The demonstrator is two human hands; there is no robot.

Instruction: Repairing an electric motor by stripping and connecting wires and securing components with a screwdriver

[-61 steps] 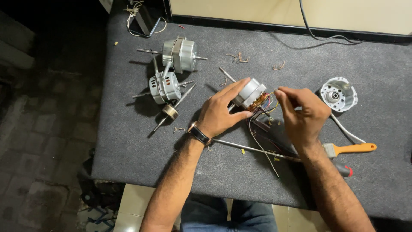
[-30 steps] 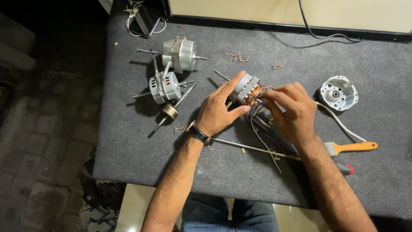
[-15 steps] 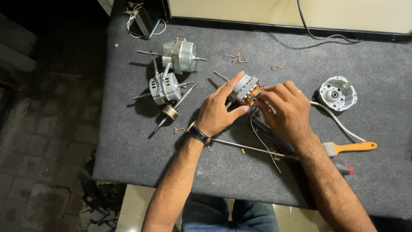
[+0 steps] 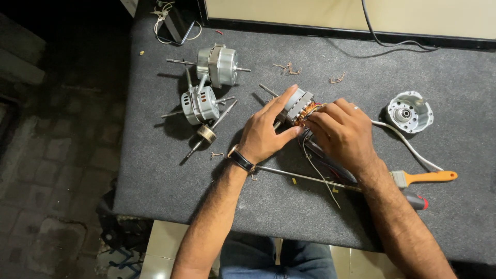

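A small electric motor (image 4: 298, 106) with an open end and copper windings lies on the grey felt table (image 4: 155, 170). My left hand (image 4: 265, 132), with a dark watch on the wrist, grips its metal body from the left. My right hand (image 4: 341, 133) rests against the winding end, fingertips pinching at the copper wires. Thin dark leads (image 4: 323, 175) trail from the motor toward me, under my right hand.
Two more silver motors (image 4: 219, 64) (image 4: 200, 105) and a loose rotor shaft (image 4: 207, 134) lie to the left. A round end cap (image 4: 409, 112) sits at right with a white cable (image 4: 408, 147). A long screwdriver with an orange handle (image 4: 429, 177) lies near the front edge.
My right hand moved left and closed in on the motor's winding end. The motor has been turned and lowered slightly under both hands. Other items stayed put.
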